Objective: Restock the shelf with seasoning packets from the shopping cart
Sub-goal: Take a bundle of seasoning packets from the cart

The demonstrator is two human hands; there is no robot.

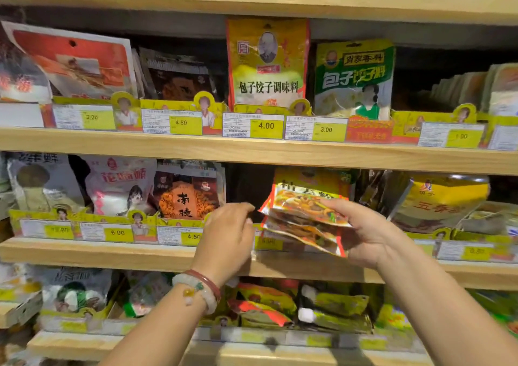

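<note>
I read the right hand [361, 231] clamping a seasoning packets stack [305, 219], long axis left-right, just near of the empty shelf slot [249, 186]; left hand [227, 234] loosely curled, empty, nearer the slot.

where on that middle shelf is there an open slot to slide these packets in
The dark gap between the orange-brown packet and the yellow packets behind the held stack looks bare. The right hand holds the stack; the left hand is beside it. Elsewhere the shelf is packed.
</note>
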